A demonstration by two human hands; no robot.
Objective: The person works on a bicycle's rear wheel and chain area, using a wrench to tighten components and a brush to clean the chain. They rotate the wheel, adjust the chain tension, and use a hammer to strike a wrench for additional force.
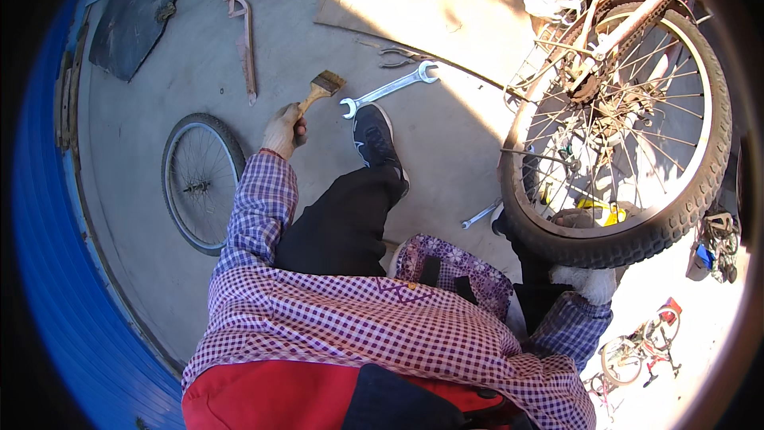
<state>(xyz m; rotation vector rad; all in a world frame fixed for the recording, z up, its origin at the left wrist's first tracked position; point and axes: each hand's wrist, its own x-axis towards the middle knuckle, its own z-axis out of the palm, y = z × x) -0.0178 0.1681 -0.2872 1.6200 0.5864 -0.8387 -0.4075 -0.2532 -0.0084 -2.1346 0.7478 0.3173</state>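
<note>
A paintbrush [321, 89] with a wooden handle and dark bristles is held out in my left hand [286, 129], fingers wrapped round the handle. My right hand [593, 283], in a pale glove, is at the near edge of a bicycle wheel [609, 248] with a knobby tire. Its fingers reach up behind the tire and seem to curl over the rim; the tire hides much of the hand. The wheel is attached to a rusty bicycle frame [637, 16] with a chain. Yellow objects [613, 213] show behind the spokes.
A large open-end wrench [390, 91] lies by my shoe, pliers [406, 56] beyond it, a smaller wrench [481, 213] near the wheel. A loose wheel [231, 135], a handsaw [245, 48] and a dark sheet [131, 28] lie left. A small bicycle [625, 358] is lower right.
</note>
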